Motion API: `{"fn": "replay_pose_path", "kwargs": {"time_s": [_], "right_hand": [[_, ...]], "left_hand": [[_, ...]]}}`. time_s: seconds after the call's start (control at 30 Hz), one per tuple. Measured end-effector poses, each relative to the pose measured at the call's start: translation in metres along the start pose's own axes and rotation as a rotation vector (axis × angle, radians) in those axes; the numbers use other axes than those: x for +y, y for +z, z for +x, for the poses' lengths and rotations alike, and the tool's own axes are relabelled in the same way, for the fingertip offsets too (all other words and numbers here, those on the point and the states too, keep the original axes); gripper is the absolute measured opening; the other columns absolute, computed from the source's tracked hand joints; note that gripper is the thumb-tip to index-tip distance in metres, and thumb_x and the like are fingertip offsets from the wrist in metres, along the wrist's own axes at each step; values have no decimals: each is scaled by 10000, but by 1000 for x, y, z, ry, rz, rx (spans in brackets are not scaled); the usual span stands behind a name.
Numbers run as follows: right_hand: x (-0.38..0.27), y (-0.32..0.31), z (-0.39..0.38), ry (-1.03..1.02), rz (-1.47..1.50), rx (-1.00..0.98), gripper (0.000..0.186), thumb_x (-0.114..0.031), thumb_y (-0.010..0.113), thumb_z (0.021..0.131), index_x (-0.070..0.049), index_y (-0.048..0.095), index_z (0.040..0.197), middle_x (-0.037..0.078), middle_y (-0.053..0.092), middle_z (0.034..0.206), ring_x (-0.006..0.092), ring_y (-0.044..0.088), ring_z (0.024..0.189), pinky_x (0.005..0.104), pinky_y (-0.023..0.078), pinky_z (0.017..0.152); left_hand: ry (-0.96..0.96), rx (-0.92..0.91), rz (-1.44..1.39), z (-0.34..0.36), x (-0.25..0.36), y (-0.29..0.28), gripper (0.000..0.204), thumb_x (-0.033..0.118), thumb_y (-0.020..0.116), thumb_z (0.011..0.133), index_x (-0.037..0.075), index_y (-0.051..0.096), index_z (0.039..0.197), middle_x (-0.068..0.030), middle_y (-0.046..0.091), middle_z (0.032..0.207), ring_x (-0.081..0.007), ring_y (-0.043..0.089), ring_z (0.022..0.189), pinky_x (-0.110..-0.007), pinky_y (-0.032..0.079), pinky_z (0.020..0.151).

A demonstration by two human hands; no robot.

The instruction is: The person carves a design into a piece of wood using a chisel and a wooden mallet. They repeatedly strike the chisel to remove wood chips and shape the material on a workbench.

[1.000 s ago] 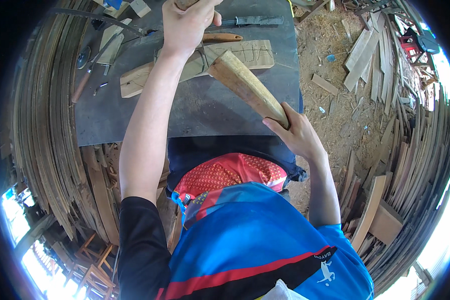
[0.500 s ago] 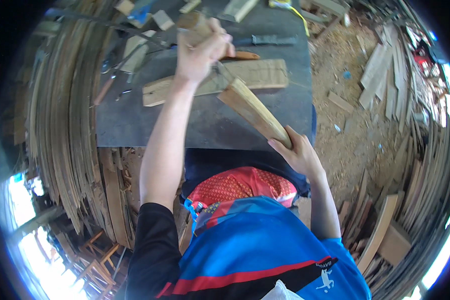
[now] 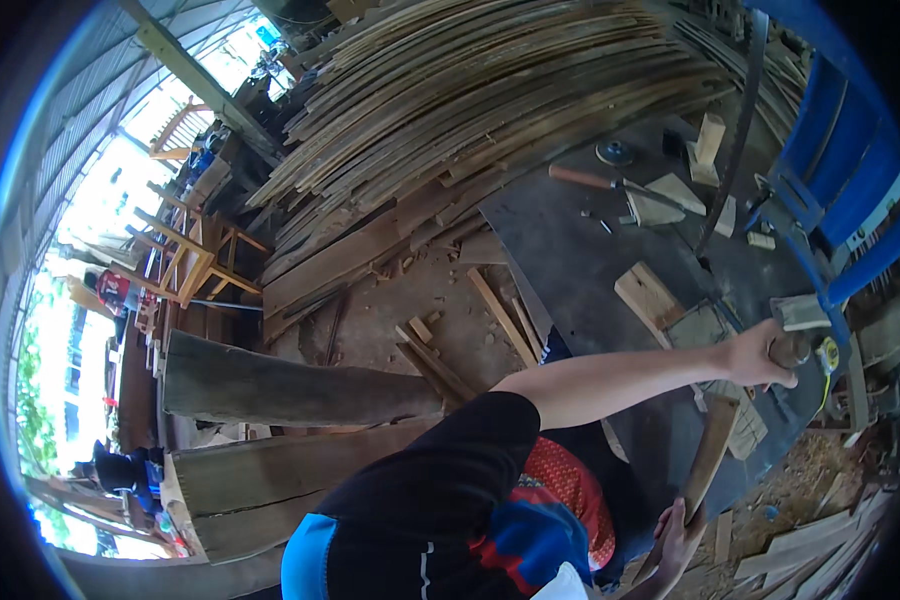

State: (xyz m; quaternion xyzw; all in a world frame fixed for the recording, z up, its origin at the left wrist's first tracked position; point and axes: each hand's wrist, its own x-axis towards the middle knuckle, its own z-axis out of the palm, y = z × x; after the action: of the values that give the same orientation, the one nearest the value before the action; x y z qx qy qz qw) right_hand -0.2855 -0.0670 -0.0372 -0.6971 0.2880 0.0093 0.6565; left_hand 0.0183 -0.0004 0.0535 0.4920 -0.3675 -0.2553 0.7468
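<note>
"Where are the hands?"

"The left hand point(image 3: 753, 358) reaches over the dark grey, flat-topped table point(image 3: 570, 255) toward its far right corner, fingers curled around a brown, round-ended wooden handle point(image 3: 790, 350). What lies beneath that grip is hidden. The right hand point(image 3: 678, 532) is low by the near edge, closed around the lower part of a long brown wooden bar point(image 3: 710, 455), whose upper end leans in over the tabletop."

"And the board?"

"The long pale wooden board point(image 3: 650, 292) with dark drawn lines lies slantwise on the table, the left forearm point(image 3: 620, 378) crossing above it. One end points toward the left edge; the other is near the bar's upper end."

"How much room?"

"Most at the near left corner: bare tabletop runs from there to the board. Toward the left edge sit a wooden-handled tool point(image 3: 582, 177), a pale wedge-shaped offcut point(image 3: 658, 203) and a round black disc point(image 3: 615, 153). It's tighter past the left hand, where a pale wood block point(image 3: 798, 313) and a yellow tape measure point(image 3: 828, 355) lie. Outside the left edge, a brown plank stack point(image 3: 450, 110) runs close alongside."
</note>
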Motion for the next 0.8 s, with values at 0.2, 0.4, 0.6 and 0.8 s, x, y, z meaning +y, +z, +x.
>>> {"fn": "replay_pose_path", "kwargs": {"time_s": [0.2,0.4,0.6,0.8], "right_hand": [[-4,13,-2,-32,88,122,274,-256,636,997,-6,534,1042,71,573,619,130,512,423,264,386,386],[1,18,1,-12,138,80,274,-262,632,1007,-5,542,974,73,570,607,131,515,429,268,392,390],[-6,23,2,18,118,94,248,-223,675,982,0,568,980,69,591,638,125,543,463,271,422,415],[-11,24,1,59,133,89,229,-199,701,971,-2,584,974,57,599,651,111,556,482,257,428,431]], "left_hand": [[50,-63,56,7,-2,-7,368,116,770,861,47,533,589,-21,600,538,-117,641,497,-280,478,468],[-1,-34,77,6,-12,-7,233,124,767,880,23,604,747,-17,622,595,-114,658,541,-276,500,492],[13,-66,59,6,-14,-5,215,158,786,898,9,644,839,-13,646,645,-102,666,576,-273,530,521],[-16,-65,34,2,-3,-4,234,140,764,915,27,640,752,0,629,612,-82,619,547,-263,526,541]]}}
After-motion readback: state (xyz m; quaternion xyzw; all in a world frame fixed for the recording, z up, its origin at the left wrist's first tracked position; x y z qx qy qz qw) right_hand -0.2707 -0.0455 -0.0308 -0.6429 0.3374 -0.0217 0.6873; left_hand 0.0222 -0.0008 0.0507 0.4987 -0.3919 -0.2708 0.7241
